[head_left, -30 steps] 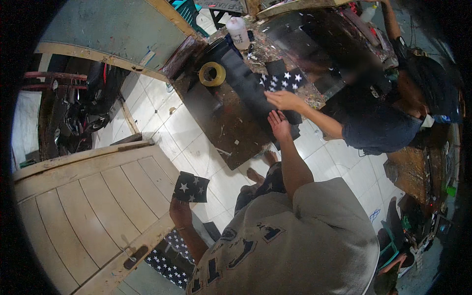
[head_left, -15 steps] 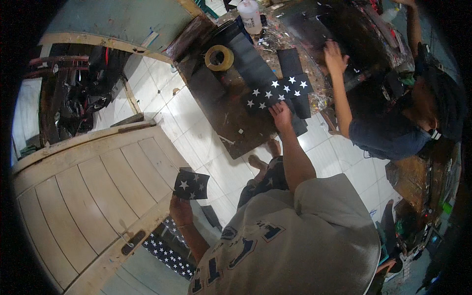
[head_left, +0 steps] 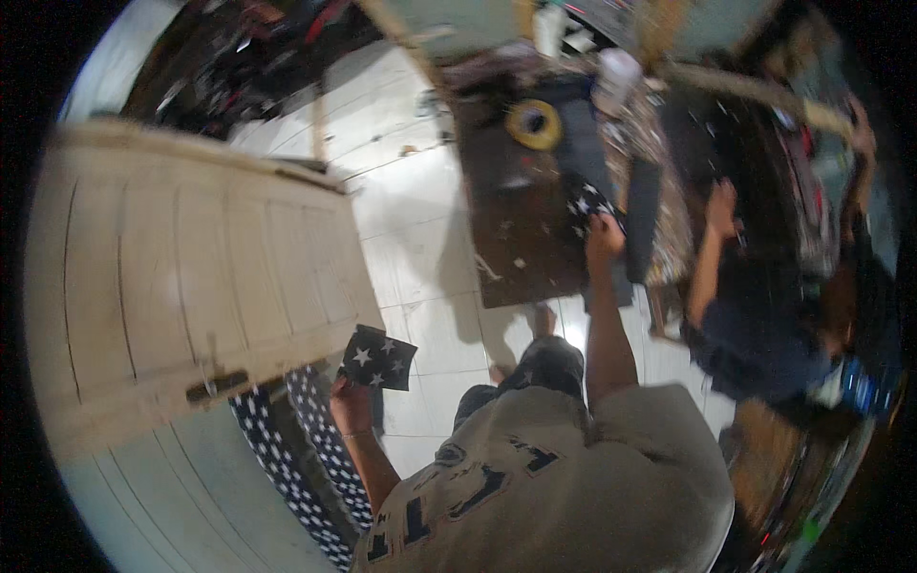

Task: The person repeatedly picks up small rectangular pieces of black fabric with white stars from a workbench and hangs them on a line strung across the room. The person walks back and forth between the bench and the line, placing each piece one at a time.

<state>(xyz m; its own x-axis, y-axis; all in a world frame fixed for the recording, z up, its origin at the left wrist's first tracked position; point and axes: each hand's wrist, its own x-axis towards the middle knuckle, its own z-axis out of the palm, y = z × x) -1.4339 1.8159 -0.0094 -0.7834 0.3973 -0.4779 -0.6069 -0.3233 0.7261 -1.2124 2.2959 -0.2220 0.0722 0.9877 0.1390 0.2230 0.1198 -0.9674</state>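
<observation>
My left hand (head_left: 351, 406) is closed on the lower edge of a small black piece with white stars (head_left: 392, 361), held upright over the tiled floor left of my legs. Out over the dark worktable (head_left: 521, 263), my right hand (head_left: 604, 239) pinches the near edge of another black star-patterned piece (head_left: 589, 201). Motion blurs that piece, and part of it lies behind my fingers. A plain black strip (head_left: 644, 205) lies just right of this hand.
A yellow tape roll (head_left: 520, 139) and a pale container (head_left: 618, 78) stand farther back on the table. At the right, a co-worker's hand (head_left: 723, 208) rests over a dark surface. Left are a wooden door (head_left: 210, 258) and hanging black star-patterned strips (head_left: 296, 477).
The view has swung left, so the table now sits farther right. The piece in my right hand shows much narrower than before, its stars bunched together. My left hand keeps its hold.
</observation>
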